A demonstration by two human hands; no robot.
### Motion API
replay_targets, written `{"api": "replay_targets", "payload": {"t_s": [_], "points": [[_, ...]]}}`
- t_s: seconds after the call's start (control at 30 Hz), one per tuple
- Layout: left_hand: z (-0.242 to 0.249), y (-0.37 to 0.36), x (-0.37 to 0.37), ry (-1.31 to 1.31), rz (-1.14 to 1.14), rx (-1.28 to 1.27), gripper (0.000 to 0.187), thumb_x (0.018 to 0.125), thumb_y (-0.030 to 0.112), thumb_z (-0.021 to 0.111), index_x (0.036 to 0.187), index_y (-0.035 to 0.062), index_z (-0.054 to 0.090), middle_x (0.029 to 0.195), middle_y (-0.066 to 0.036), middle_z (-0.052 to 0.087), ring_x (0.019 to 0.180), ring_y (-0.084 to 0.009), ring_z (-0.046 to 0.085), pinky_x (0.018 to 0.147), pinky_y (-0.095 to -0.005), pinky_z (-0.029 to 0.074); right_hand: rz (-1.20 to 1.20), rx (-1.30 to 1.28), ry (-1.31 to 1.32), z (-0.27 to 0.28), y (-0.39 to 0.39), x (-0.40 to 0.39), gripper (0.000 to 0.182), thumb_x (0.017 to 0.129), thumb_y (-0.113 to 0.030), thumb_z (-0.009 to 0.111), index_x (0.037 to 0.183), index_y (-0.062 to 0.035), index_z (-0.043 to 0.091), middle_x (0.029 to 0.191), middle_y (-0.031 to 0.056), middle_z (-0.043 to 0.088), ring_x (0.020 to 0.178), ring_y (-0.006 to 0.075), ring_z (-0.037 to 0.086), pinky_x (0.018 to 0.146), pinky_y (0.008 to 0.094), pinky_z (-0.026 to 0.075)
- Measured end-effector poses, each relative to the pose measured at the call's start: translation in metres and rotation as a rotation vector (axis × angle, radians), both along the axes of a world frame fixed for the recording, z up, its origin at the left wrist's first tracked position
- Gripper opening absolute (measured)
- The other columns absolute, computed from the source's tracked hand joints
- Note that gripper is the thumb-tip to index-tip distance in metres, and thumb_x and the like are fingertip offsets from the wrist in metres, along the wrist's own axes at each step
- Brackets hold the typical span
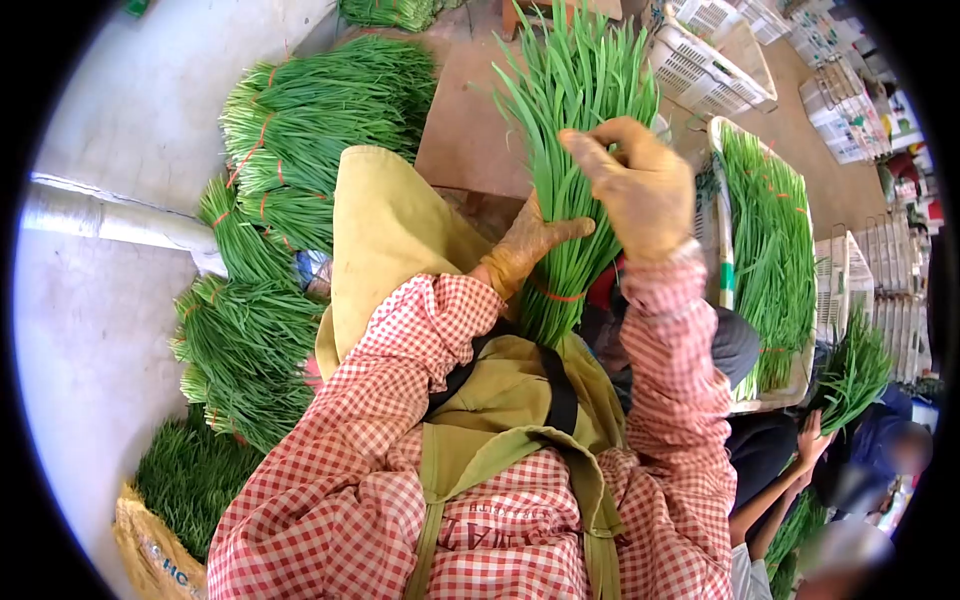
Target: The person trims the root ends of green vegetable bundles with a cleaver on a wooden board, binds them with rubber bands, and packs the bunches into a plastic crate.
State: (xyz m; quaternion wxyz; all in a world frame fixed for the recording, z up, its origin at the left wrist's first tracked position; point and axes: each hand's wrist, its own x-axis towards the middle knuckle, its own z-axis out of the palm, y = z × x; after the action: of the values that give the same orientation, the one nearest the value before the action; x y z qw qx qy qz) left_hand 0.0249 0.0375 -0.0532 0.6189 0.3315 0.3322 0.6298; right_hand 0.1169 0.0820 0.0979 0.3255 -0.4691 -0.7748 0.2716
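A bunch of garlic chives (590, 85) stands up in front of my chest, leaf tips away from me. A red band (556, 294) circles it near its lower end. My left hand (535, 240), in a stained yellowish glove, is wrapped round the bunch above the band, thumb across the front. My right hand (640, 185), gloved alike, is raised at the right side of the leaves. Its fingers are curled in a pinch by the leaves; what they hold, if anything, cannot be made out.
Banded chive bundles (290, 130) are piled against the wall at left, above a sack (155, 550) with more greens. At right stands a chive-filled crate (722, 300). White crates (700, 70) stand behind. A co-worker's hands (812, 440) hold another bunch at lower right.
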Motion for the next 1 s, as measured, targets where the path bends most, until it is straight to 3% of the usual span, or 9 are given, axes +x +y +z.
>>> {"api": "replay_targets", "payload": {"t_s": [0.07,0.27,0.4,0.5,0.6,0.67,0.73,0.77,1.0], "points": [[0.005,-0.001,0.001,0.005,0.001,0.045,0.065,0.08,0.021,0.077,0.135,0.0049,0.046,0.126,-0.003,0.057,0.115,-0.0159,0.052,0.099,-0.0325,0.043,-0.083,0.048,-0.2,-0.013,0.014,-0.01,0.031,0.083,-0.04,0.071,0.084,-0.0089,0.068,0.064,0.0093,0.065,0.06,0.0226,0.065,0.059,0.0355,0.05],[-0.016,0.003,0.004,0.066,-0.02,0.04,0.059,0.085,0.015,0.072,0.136,0.0055,0.045,0.129,-0.004,0.054,0.114,-0.0145,0.052,0.096,-0.0311,0.044,0.059,-0.243,0.078,-0.023,0.025,0.0,0.016,0.089,-0.021,0.064,0.091,-0.0056,0.065,0.07,0.011,0.066,0.059,0.0233,0.065,0.057,0.0347,0.051],[-0.022,0.001,-0.006,-0.075,-0.001,-0.13,0.043,0.083,0.005,0.068,0.125,0.0045,0.057,0.112,-0.004,0.065,0.101,-0.0154,0.059,0.09,-0.031,0.048,-0.048,0.786,-0.433,-0.044,0.061,0.032,0.011,0.089,-0.014,0.061,0.081,-0.0079,0.058,0.067,0.0131,0.061,0.053,0.0255,0.06,0.051,0.0351,0.048],[-0.018,-0.003,-0.013,-0.109,0.051,-0.127,0.042,0.081,0.008,0.068,0.122,0.0027,0.06,0.11,-0.005,0.066,0.098,-0.0167,0.061,0.09,-0.0322,0.048,-0.394,0.573,-0.419,-0.059,0.113,0.1,0.029,0.093,-0.036,0.055,0.08,-0.0108,0.064,0.06,0.0111,0.062,0.051,0.0291,0.06,0.049,0.0396,0.049],[-0.029,0.004,-0.017,-0.128,0.092,-0.089,0.042,0.082,0.011,0.066,0.123,0.0017,0.059,0.11,-0.005,0.066,0.098,-0.017,0.061,0.09,-0.0323,0.048,-0.312,-0.303,-0.104,-0.037,0.082,0.105,0.067,0.094,-0.062,0.046,0.077,-0.0002,0.065,0.057,0.0082,0.059,0.049,0.0139,0.056,0.046,0.0292,0.044],[-0.032,0.002,-0.017,-0.204,0.024,-0.109,0.042,0.084,0.014,0.064,0.123,0.0022,0.059,0.111,-0.005,0.066,0.099,-0.0168,0.061,0.09,-0.0324,0.049,-0.065,-0.411,-0.003,-0.064,0.054,0.096,0.065,0.087,-0.06,0.06,0.107,0.0013,0.063,0.094,0.0132,0.068,0.079,0.0184,0.065,0.074,0.0308,0.051],[-0.044,0.005,-0.01,-0.229,0.034,-0.072,0.041,0.084,0.015,0.064,0.122,0.0025,0.059,0.111,-0.005,0.066,0.099,-0.0166,0.061,0.09,-0.0324,0.049,0.038,-0.309,-0.185,-0.071,0.02,0.064,0.084,0.085,-0.05,0.068,0.144,-0.0013,0.035,0.132,0.016,0.055,0.121,0.0267,0.052,0.102,0.0317,0.039],[-0.048,0.004,-0.009,-0.244,0.034,-0.04,0.04,0.084,0.017,0.064,0.121,0.0028,0.06,0.11,-0.005,0.066,0.099,-0.0163,0.061,0.089,-0.0323,0.049,0.087,-0.38,-0.078,-0.099,0.021,0.057,0.09,0.08,-0.042,0.075,0.149,-0.011,0.027,0.131,0.0194,0.056,0.118,0.0301,0.057,0.099,0.035,0.043],[-0.041,-0.005,-0.023,-0.292,0.019,-0.191,0.029,0.086,0.022,0.065,0.109,0.0044,0.064,0.105,-0.006,0.065,0.098,-0.018,0.06,0.09,-0.0342,0.048,-0.035,-0.577,0.815,-0.151,0.023,0.027,0.061,0.087,-0.017,0.071,0.137,0.0013,0.043,0.125,0.0107,0.058,0.107,0.0213,0.057,0.093,0.0326,0.046]]}}
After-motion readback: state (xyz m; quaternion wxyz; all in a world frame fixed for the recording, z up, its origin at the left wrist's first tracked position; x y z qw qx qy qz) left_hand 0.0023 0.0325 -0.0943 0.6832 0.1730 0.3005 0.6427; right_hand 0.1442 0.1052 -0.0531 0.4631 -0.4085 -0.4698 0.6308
